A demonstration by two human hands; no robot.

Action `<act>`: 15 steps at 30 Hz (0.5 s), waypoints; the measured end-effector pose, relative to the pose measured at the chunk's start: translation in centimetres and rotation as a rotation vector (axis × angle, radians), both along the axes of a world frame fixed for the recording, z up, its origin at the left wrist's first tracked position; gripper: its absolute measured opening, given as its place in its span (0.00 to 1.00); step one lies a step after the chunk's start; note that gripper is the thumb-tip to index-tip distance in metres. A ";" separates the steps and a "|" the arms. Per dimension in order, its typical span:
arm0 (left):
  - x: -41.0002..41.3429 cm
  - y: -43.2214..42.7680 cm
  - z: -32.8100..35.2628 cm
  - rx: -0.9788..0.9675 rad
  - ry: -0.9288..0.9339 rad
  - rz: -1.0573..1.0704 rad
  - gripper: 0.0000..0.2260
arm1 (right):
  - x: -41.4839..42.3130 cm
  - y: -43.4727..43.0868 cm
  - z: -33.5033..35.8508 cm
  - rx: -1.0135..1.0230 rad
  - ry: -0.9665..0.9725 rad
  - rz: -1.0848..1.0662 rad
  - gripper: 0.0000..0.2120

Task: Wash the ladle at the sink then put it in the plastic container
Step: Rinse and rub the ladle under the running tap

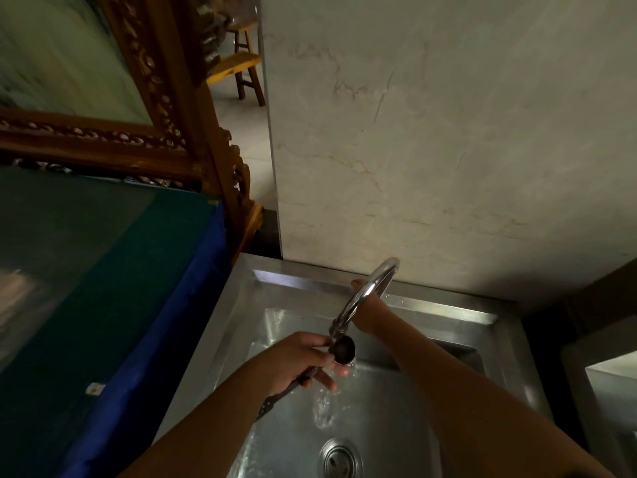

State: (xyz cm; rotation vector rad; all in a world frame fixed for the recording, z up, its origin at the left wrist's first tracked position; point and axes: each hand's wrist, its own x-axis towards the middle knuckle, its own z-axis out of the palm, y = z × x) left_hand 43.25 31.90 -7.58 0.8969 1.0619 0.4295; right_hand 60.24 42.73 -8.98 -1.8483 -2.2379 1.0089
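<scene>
A dark metal ladle (344, 349) is held under the spout of the curved chrome faucet (365, 294), its small round bowl facing up beneath the running water. My left hand (303, 360) grips its ornate handle, which sticks out toward the lower left. Water spills past the bowl into the steel sink (482, 319) and runs toward the drain (339, 458). My right hand (368, 305) reaches behind the faucet's arch at its base; the fingers are mostly hidden by the pipe. No plastic container is in view.
Left of the sink stands a counter with a green and blue cover (103, 288). A carved wooden frame (165, 108) leans behind it. A marble wall (448, 132) backs the sink. A wooden stool (241, 60) stands far off. Another steel basin edge (613, 381) shows at right.
</scene>
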 end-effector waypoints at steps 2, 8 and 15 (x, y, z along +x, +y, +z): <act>-0.4 0.2 0.3 0.017 0.046 -0.028 0.11 | 0.0 0.1 -0.1 0.020 -0.006 0.005 0.22; -1.0 0.4 0.8 0.081 0.107 -0.085 0.15 | -0.2 0.6 -0.8 0.045 0.005 -0.007 0.13; -0.6 0.3 0.6 0.093 0.115 -0.051 0.14 | 0.0 0.3 -1.0 0.060 -0.025 0.080 0.19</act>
